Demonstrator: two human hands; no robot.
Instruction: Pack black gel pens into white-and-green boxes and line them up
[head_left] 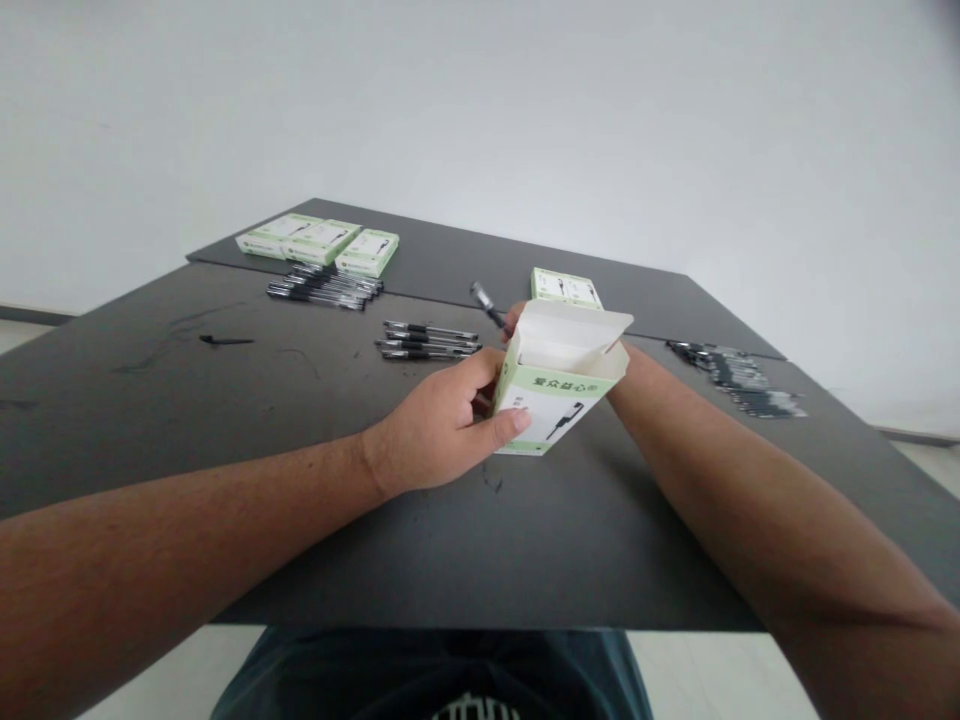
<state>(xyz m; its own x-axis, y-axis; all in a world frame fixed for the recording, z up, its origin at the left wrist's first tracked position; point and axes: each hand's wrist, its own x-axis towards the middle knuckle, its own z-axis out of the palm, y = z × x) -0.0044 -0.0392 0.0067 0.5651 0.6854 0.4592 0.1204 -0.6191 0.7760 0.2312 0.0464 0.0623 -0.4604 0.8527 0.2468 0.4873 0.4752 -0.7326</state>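
My left hand [442, 425] grips a white and green pen box [551, 400] by its left side, thumb on the printed front. The box's top flap stands open toward me, and its inside looks white. Behind the box is my right hand [512, 318], mostly hidden by it; only some fingers show. Those fingers hold a pen [487, 302] that sticks up to the left. On the table just left of the box lies a small row of pens [427, 340], close to my left hand.
On the dark table [337, 560], three pen boxes [322, 240] lie far left beside a pile of pens [322, 288]. One black pen part [225, 341] lies at the left. Behind my right hand is another box [566, 287]. Many pens [739, 380] lie at the right.
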